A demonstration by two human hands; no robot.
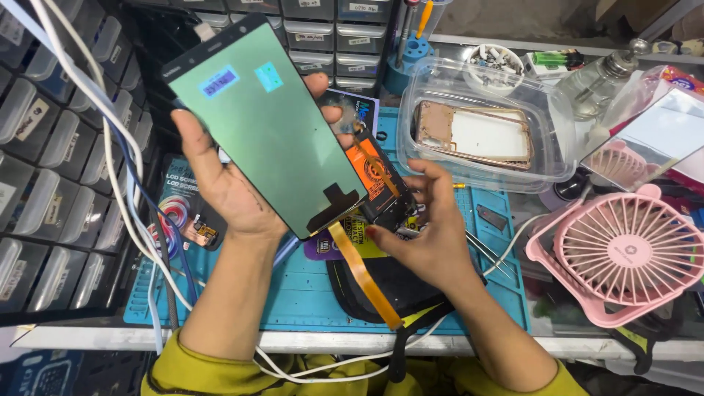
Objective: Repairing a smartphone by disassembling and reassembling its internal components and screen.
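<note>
Two hands at work over our blue mat. Our left hand cradles the phone screen panel from behind, fingers curled round its edges, green back facing us and tilted up over the bench. Our right hand pinches the black flex section at the panel's lower corner — an orange ribbon cable trails down from there. Nearby sit a clear plastic tub holding a phone frame, and a pink fan — well right.
</note>
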